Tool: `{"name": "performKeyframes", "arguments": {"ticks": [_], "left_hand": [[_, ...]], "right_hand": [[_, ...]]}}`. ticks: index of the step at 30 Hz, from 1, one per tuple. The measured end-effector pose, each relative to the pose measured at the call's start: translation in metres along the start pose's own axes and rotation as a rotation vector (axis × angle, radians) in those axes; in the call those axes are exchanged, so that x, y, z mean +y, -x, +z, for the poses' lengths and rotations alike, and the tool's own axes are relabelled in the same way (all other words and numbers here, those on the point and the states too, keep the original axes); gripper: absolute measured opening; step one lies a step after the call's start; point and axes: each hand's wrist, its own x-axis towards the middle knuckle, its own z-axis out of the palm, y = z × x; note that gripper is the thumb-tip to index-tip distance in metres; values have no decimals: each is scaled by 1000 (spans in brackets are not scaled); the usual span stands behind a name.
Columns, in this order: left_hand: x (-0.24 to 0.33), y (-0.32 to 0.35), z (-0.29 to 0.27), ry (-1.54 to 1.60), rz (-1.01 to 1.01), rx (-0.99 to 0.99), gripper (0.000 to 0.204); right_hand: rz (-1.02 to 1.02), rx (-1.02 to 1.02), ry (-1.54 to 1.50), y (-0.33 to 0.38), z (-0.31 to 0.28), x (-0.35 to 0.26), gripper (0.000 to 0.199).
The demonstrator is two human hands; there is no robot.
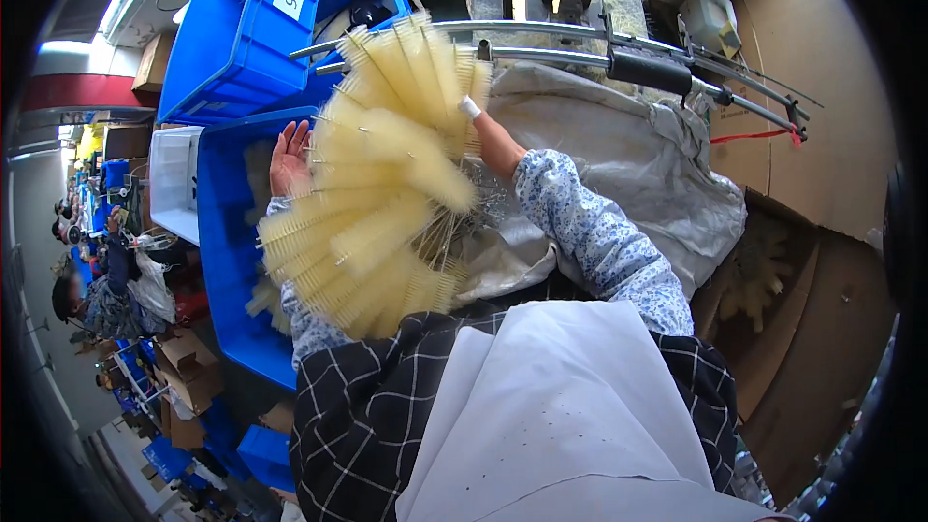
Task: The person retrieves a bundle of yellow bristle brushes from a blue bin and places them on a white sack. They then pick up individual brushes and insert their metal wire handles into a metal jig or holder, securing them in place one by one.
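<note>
A large fanned bunch of wire-handled brushes [372, 179] with cream bristles fills the middle, above my lap. Their thin twisted wire ends [454, 232] gather toward the right. My left hand [290, 160] is at the bunch's left edge, palm up and fingers stretched apart, its forearm partly hidden under the brushes. My right hand [495, 143] grips the bunch's upper right edge. One digit with a white wrap lies against the bristles, and the other fingers are hidden. Both arms wear blue-flowered sleeves.
A blue bin [227, 261] with more brushes stands at my left, beside a clear plastic box [174, 184]. Blue crates [242, 48] are stacked beyond. A metal rod frame [561, 43] crosses the far side above a white sack [619, 184]. A cardboard box [802, 319] is at right.
</note>
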Motion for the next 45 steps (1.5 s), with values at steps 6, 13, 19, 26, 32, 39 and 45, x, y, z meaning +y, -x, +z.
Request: {"name": "performKeyframes", "arguments": {"ticks": [6,13,19,26,32,39,45], "left_hand": [[-15,7,2,41,149,34,37],[-11,27,32,-53,241,26,38],[54,67,64,-368,284,158,43],[146,122,145,-1027,328,-277,59],[124,145,298,-1347,369,-1464,44],[54,176,338,-841,257,-1719,34],[49,171,337,-725,329,-1780,22]], "right_hand": [[71,-191,343,19,38,-55,62],[-82,-127,462,-40,18,-38,67],[-126,30,709,-1,8,-61,72],[-303,132,729,34,-43,-82,63],[-234,197,584,51,-34,-75,58],[-328,171,679,43,5,-55,53],[-432,337,610,45,2,-43,51]]}}
